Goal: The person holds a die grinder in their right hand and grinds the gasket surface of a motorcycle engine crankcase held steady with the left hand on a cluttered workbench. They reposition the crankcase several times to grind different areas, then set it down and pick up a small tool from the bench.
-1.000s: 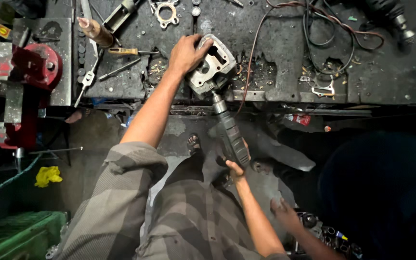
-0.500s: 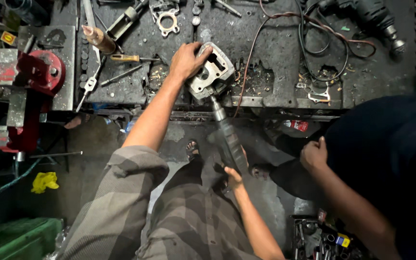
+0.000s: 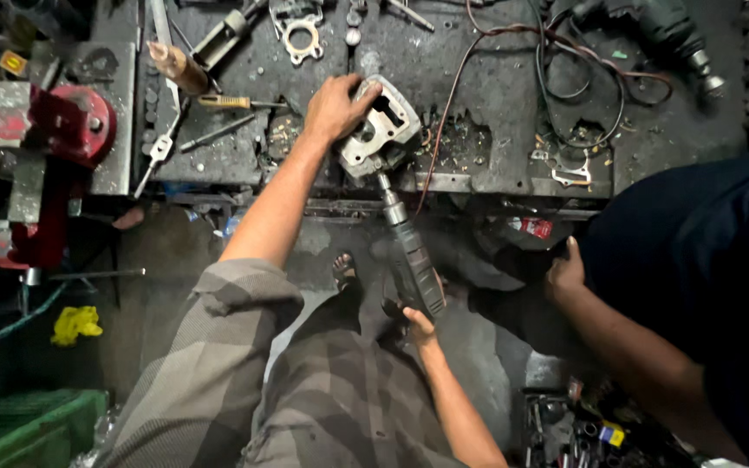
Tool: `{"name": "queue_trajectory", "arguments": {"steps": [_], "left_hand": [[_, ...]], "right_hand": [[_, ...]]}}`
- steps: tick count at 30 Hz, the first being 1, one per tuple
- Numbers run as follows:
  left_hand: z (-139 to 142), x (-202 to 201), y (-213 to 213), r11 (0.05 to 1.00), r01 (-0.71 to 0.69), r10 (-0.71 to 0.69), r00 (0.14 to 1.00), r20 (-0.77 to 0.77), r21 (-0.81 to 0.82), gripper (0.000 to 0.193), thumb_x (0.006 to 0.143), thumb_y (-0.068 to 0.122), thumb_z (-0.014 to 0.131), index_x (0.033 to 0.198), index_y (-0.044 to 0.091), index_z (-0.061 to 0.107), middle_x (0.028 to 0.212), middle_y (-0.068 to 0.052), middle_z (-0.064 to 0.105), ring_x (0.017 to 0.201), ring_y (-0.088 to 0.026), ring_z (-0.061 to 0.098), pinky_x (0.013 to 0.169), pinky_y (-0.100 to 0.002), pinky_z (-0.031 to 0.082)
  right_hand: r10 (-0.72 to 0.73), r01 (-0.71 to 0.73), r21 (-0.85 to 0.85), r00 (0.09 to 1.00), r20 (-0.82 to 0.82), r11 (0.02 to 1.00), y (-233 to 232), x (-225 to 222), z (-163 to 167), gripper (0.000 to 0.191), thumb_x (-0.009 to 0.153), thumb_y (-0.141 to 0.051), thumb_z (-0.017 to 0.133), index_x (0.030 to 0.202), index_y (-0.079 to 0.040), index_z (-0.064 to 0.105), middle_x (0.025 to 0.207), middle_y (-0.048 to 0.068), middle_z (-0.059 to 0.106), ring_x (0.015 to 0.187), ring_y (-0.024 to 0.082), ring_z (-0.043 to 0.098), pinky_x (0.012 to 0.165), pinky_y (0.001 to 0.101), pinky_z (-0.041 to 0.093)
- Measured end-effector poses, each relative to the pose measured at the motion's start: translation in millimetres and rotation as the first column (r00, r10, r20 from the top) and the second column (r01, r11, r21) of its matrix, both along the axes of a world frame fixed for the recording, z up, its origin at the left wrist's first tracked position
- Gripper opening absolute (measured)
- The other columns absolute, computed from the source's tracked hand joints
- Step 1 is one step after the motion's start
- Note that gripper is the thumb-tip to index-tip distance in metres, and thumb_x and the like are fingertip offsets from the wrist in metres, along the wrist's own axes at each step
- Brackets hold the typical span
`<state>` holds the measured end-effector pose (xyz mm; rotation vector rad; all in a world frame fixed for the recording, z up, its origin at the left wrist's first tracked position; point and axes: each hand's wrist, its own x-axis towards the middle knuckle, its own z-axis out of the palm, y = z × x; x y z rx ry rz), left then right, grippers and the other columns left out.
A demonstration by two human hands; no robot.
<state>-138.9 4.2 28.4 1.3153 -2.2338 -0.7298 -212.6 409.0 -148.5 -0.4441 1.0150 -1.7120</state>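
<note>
While the left hand (image 3: 333, 106) presses down on a grey metal engine part (image 3: 378, 132), fingers wrapped over its upper left edge, the right hand (image 3: 418, 327) grips the rear end of a power drill (image 3: 409, 251). Both hands are clamped, well apart from each other. The engine part sits at the front edge of a dark, dirty workbench (image 3: 496, 95), tilted a little, with a square opening showing on top. The drill runs slantwise from the right hand up to the underside of the engine part; its tip meets the part, exact contact point hidden.

On the bench: a yellow-handled screwdriver (image 3: 227, 102) just left of the left hand, a wrench (image 3: 156, 156) further left, a metal gasket (image 3: 303, 39) above the hand, a wooden-handled tool (image 3: 177, 68) at upper left. A reddish cable (image 3: 444, 113) loops across the bench right of the part, near a second drill (image 3: 661, 30) at the top right corner. A red vise (image 3: 62, 130) stands at the left end of the bench.

A second person in dark clothing stands at right, their hand (image 3: 563, 276) resting on their thigh, well apart from the work. A yellow rag (image 3: 75, 322) lies on the floor at left, a green crate (image 3: 32, 425) below it. The person's foot in a sandal (image 3: 346, 273) shows between the arms.
</note>
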Motion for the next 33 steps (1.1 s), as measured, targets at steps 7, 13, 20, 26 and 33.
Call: {"name": "queue_trajectory", "arguments": {"steps": [7,13,20,26,33], "left_hand": [[3.9,-0.4,2.5,0.999,0.016,-0.017,1.000,-0.009,-0.042,0.061,0.094,0.062,0.060,0.112,0.005,0.073,0.111,-0.023,0.071,0.108,-0.042,0.064,0.090,-0.051,0.050],[13.4,-1.3,5.7,1.000,-0.006,0.006,1.000,0.006,0.020,0.060,0.093,0.061,0.061,0.109,0.005,0.074,0.110,-0.023,0.071,0.106,-0.042,0.065,0.090,-0.050,0.051],[13.9,-1.2,6.7,1.000,-0.002,0.002,1.000,-0.013,0.022,0.059,0.092,0.061,0.062,0.109,0.006,0.074,0.109,-0.022,0.072,0.105,-0.042,0.066,0.089,-0.050,0.051],[16.6,-2.0,7.7,1.000,-0.013,0.013,1.000,0.005,0.009,0.063,0.092,0.063,0.062,0.113,0.005,0.074,0.113,-0.024,0.071,0.108,-0.042,0.065,0.091,-0.051,0.051],[13.1,-2.1,4.9,1.000,-0.018,0.017,1.000,0.025,0.022,0.065,0.093,0.064,0.061,0.119,0.005,0.072,0.113,-0.025,0.069,0.108,-0.041,0.065,0.092,-0.050,0.051]], "right_hand": [[0.068,-0.078,0.099,0.992,0.102,0.992,-13.4,0.8,-14.6,0.046,0.078,-0.015,0.073,0.119,0.002,0.065,0.109,0.011,0.070,0.103,0.026,0.065,0.097,0.0379,0.048],[0.151,-0.173,0.126,0.974,0.172,0.977,-8.6,-2.2,0.6,0.043,0.078,-0.024,0.075,0.112,0.002,0.068,0.109,0.011,0.069,0.104,0.026,0.064,0.096,0.0380,0.048],[0.140,-0.178,0.165,0.966,0.219,0.970,-8.0,-1.4,-0.6,0.048,0.080,-0.022,0.075,0.119,0.004,0.067,0.105,0.013,0.070,0.091,0.027,0.063,0.083,0.0393,0.047],[0.044,-0.047,0.044,0.996,0.073,0.998,-16.0,-0.8,-7.7,0.054,0.078,-0.014,0.076,0.126,0.003,0.062,0.111,0.014,0.069,0.103,0.028,0.066,0.097,0.0405,0.051],[0.004,-0.007,0.020,0.994,0.108,1.000,-1.1,3.5,9.9,0.067,0.073,-0.012,0.075,0.136,-0.005,0.055,0.113,0.012,0.069,0.100,0.027,0.065,0.093,0.0417,0.052]]}}
